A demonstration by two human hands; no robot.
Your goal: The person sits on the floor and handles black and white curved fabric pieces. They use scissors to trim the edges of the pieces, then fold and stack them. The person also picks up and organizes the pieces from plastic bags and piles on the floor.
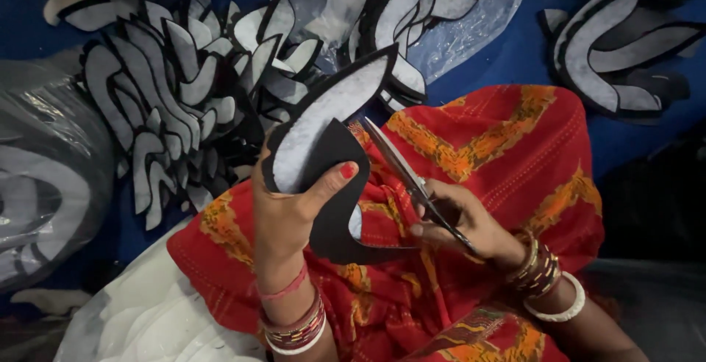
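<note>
- Shoe-upper cutout (323,123) of black material with a white felt-like facing, held up over the lap, above the red and orange cloth (515,156), tip pointing up and away.
- Pinched by the left hand (290,211): thumb (red nail) pressed on the black face, fingers hidden behind, so clenched on the piece near its lower middle.
- Scissors (412,185) gripped in the right hand (463,222), fingers through the handles; blades slightly parted, tips lying just beside the cutout's inner edge near the thumb.
- Risk, judged from this: blade tips close to the left thumb; a slip or a fast closing stroke could nick it.
- Another risk: floppy piece held at one spot only; could sag or twist between the blades, and then a cut could wander into the white facing instead of following the black border.
- Also possible: lap cloth right beneath the blades (folds rising near the tips), could get caught in a snip.
- Around: heap of finished cutouts (184,90) on the blue floor covering (507,57) to the left, more pieces on clear plastic bags (471,23) ahead, another stack of cutouts (618,53) at upper right, white fabric (154,310) at lower left.
- Bangles on both wrists, well apart from the blades.
</note>
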